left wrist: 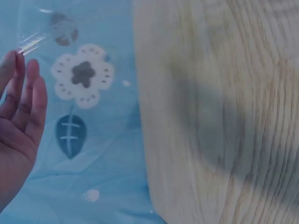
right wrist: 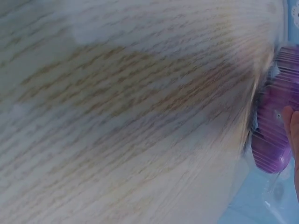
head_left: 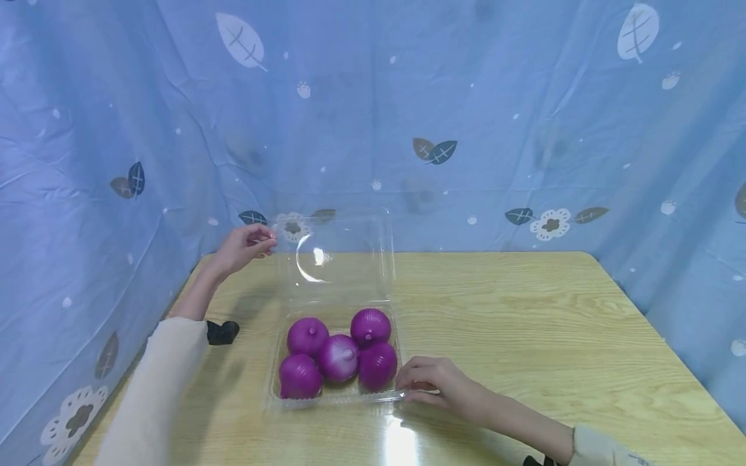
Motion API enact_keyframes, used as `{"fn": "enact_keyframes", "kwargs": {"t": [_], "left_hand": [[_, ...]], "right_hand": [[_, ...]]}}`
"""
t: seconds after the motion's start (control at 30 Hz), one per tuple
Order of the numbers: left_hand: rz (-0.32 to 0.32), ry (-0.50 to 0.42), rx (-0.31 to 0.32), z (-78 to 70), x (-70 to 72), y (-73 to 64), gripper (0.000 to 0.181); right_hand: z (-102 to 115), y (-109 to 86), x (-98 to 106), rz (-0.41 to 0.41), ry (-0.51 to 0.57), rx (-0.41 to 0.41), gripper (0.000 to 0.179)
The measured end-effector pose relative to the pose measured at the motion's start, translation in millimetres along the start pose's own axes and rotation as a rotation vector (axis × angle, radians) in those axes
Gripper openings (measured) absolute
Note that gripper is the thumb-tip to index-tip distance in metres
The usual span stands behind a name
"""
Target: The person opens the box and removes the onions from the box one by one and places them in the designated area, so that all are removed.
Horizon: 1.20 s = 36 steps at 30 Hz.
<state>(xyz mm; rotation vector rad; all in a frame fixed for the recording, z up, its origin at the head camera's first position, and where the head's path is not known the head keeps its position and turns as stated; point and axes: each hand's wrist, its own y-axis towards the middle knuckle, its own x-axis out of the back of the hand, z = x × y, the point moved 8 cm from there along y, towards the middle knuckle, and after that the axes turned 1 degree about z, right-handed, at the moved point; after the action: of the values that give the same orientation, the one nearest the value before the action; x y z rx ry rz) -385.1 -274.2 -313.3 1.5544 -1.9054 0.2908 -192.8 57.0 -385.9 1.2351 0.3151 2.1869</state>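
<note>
A clear plastic clamshell box point(head_left: 332, 401) stands on the table with its transparent lid point(head_left: 350, 265) raised at the back. Inside its base lie several purple onions point(head_left: 339, 358), some touching each other. At the lid's upper left edge, my left hand point(head_left: 247, 247) pinches the plastic between thumb and fingers; the left wrist view shows the same hand point(left wrist: 21, 112) at a shiny bit of lid point(left wrist: 32, 44). My right hand point(head_left: 437, 385) pinches the front right corner of the base. Only part of that hand point(right wrist: 294, 135) appears in the right wrist view, beside the onions point(right wrist: 275, 126).
The box rests on a light wood-grain table point(head_left: 524, 323). Blue curtains point(head_left: 495, 97) with leaf and flower prints hang behind and along both sides. A black object point(head_left: 223, 332) shows beside the left sleeve point(head_left: 157, 382).
</note>
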Motion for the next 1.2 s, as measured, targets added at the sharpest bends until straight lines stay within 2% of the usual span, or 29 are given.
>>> {"fn": "enact_keyframes", "kwargs": {"t": [0.13, 0.27, 0.37, 0.43, 0.63, 0.83, 1.03, 1.2], "left_hand": [[0.046, -0.009, 0.087, 14.7, -10.7, 5.9, 0.029], [0.178, -0.122, 0.214, 30.7, -29.7, 2.3, 0.048], [0.26, -0.178, 0.264, 37.2, -42.3, -2.3, 0.061], [0.272, -0.183, 0.263, 39.1, -46.6, -4.1, 0.063], [0.258, -0.188, 0.264, 50.1, -53.4, -9.5, 0.068], [0.27, -0.176, 0.278, 61.6, -59.9, -18.1, 0.058], [0.312, -0.159, 0.276, 66.1, -63.6, -24.8, 0.054], [0.394, -0.192, 0.261, 62.8, -68.6, -36.9, 0.056]], "right_hand": [[1, 0.7, 0, -0.013, -0.015, -0.007, 0.02], [3, 3.2, 0, -0.018, -0.005, -0.016, 0.019], [3, 4.1, 1, -0.021, 0.004, -0.038, 0.016], [2, 3.9, 2, -0.022, 0.007, -0.058, 0.015], [2, 2.8, 0, -0.017, 0.01, -0.074, 0.015], [2, 2.9, -1, -0.012, 0.011, -0.068, 0.015], [-1, 1.9, -2, 0.001, 0.046, -0.113, 0.014], [-3, 2.2, -3, -0.002, 0.065, -0.134, 0.014]]}}
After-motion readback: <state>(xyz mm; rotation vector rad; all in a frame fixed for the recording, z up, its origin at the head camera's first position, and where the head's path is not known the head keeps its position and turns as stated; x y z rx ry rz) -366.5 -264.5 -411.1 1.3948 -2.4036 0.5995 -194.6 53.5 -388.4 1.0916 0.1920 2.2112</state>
